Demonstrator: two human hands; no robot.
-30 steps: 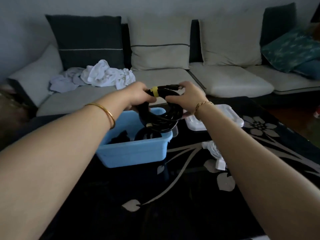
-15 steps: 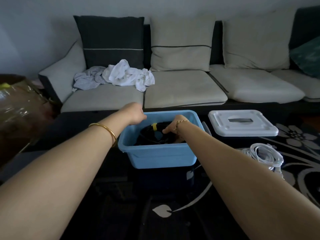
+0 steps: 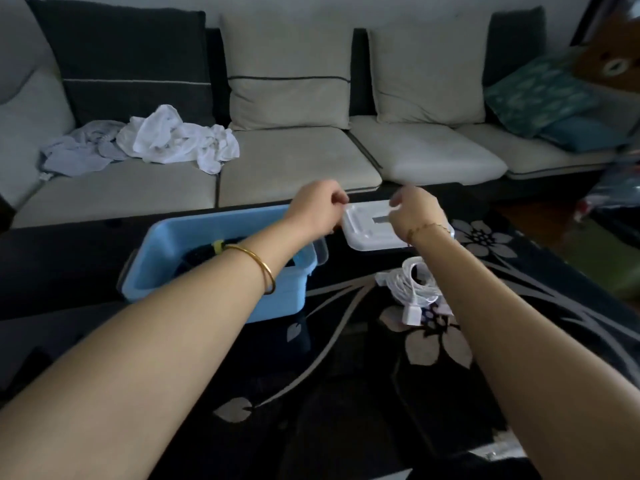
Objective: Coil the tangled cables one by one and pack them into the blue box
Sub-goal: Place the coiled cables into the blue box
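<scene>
The blue box [image 3: 156, 247] stands on the dark flowered table, left of centre. A coiled black cable [image 3: 199, 256] with a yellow tie [image 3: 218, 245] lies inside it, partly hidden by my left forearm. The white lid [image 3: 367, 237] lies just right of the box. My left hand [image 3: 317, 207] pinches the lid's far-left corner with curled fingers. My right hand [image 3: 414, 211] curls over the lid's far edge and covers its right part. A coiled white cable [image 3: 412, 282] with a white plug [image 3: 412, 315] lies on the table in front of the lid.
A sofa [image 3: 294, 168] with grey and dark cushions runs along the far side of the table. Crumpled white cloths [image 3: 166, 140] lie on its left seat. Teal cushions [image 3: 540, 95] sit at its right end. The table [image 3: 346, 393] is black glass with a flower pattern.
Both hands lowered the black coil into the blue box, let it go and moved right to the white lid. The camera view swung back to the right.
</scene>
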